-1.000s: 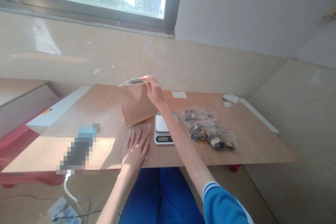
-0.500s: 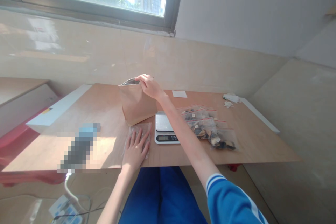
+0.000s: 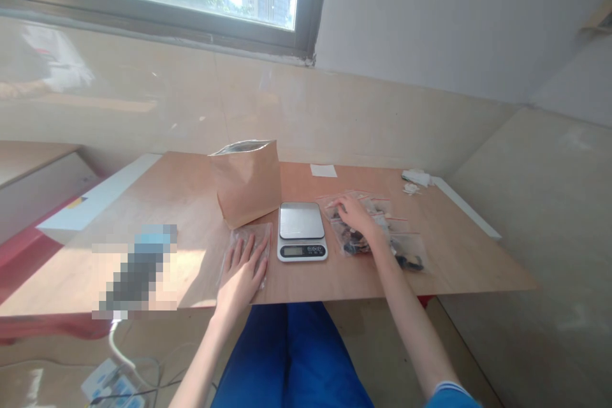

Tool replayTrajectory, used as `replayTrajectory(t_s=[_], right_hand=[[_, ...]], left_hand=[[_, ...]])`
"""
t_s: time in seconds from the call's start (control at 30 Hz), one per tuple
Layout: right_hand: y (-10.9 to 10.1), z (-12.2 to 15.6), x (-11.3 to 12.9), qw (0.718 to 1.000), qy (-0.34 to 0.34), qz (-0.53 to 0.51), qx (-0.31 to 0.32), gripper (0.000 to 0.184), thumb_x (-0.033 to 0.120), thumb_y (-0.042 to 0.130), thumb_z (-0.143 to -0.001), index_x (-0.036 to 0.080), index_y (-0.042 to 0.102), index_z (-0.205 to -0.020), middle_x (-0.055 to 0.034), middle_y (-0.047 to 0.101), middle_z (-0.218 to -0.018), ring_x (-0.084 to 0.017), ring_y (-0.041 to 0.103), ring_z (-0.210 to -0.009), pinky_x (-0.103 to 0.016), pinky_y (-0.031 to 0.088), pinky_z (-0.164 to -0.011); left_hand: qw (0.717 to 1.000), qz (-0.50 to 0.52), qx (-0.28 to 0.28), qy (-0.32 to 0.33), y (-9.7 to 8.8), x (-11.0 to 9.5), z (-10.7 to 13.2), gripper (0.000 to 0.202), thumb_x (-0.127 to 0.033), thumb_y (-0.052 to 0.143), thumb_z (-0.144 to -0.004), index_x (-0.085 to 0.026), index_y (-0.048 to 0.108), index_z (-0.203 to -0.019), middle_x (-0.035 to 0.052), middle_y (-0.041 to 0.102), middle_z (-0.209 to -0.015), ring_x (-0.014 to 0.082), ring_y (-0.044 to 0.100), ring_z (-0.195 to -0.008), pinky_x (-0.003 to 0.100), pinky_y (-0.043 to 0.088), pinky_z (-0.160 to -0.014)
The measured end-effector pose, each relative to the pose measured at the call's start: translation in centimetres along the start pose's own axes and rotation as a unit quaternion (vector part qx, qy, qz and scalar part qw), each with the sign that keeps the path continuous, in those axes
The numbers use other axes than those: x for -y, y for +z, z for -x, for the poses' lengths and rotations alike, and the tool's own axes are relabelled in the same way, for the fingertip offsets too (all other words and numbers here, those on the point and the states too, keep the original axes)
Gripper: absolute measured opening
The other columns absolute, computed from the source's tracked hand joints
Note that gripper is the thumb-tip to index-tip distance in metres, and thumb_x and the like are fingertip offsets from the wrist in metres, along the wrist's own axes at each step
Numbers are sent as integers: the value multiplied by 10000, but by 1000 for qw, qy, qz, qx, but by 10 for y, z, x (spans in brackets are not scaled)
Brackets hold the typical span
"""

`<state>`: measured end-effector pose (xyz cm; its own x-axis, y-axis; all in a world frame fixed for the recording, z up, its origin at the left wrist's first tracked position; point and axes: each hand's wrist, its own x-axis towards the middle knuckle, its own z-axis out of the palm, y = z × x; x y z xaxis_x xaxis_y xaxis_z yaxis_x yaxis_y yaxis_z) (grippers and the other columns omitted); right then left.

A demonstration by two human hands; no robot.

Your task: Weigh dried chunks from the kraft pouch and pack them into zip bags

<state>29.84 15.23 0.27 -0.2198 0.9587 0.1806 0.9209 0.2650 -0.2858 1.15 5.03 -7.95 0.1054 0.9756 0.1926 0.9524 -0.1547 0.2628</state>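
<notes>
My left hand [image 3: 241, 274] lies flat with fingers spread on some clear plastic bags [image 3: 262, 236] near the table's front edge. At the right, my right hand [image 3: 354, 215] reaches onto a pile of clear zip-lock bags [image 3: 408, 248]. Its fingers are bent and pinched at the top of one zip-lock bag [image 3: 342, 233], which holds dark and pale dried pieces. Between my hands sits a kitchen scale [image 3: 301, 222] with a bare metal plate. Behind my left hand a brown paper bag [image 3: 248, 182] stands upright, its silvery-lined mouth open.
A white card [image 3: 324, 171] lies at the table's back edge. Crumpled white scraps [image 3: 417, 178] are at the back right. A blurred-out object [image 3: 141, 268] with a white cable [image 3: 117, 344] is at the left front. The wall and window rise behind the table [image 3: 306, 284].
My right hand has left the rim of the brown paper bag and moved right to the pile of zip-lock bags, uncovering the scale. My left hand stays on the clear plastic bags.
</notes>
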Motion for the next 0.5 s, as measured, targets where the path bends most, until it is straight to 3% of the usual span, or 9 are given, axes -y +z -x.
replayTrajectory(t_s=[0.1,0.23,0.37,0.5], right_hand=[[3,30,-35,998,54,39,11,222,113,548,-782,126,642,-983,-150,631,-1034,-264,567,-1016,-393,386,-883],[7,49,-48,994,77,81,-15,190,192,565,-808,177,626,-988,-116,623,-1037,-260,568,-1021,-390,368,-869],[-6,61,-37,989,95,99,-54,102,176,533,-822,180,633,-802,-95,644,-897,-253,583,-901,-371,371,-795],[-29,83,6,982,133,37,-131,155,215,489,-848,187,623,-775,-79,623,-847,-225,584,-762,-320,389,-674]], left_hand=[[1000,-2,-2,4,1,0,0,464,-357,350,-914,-293,428,-1367,70,377,-1453,299,284,-1362,480,249,-1079],[1000,19,-5,2,2,2,0,455,-374,359,-910,-275,465,-1341,63,395,-1447,288,283,-1364,469,250,-1083],[994,84,-75,8,1,7,4,387,-376,367,-905,-199,603,-1156,82,564,-1295,248,340,-1340,424,234,-1104],[962,200,-186,-14,-10,-8,16,319,-338,351,-900,-197,631,-954,87,663,-1040,227,550,-1112,383,387,-973]])
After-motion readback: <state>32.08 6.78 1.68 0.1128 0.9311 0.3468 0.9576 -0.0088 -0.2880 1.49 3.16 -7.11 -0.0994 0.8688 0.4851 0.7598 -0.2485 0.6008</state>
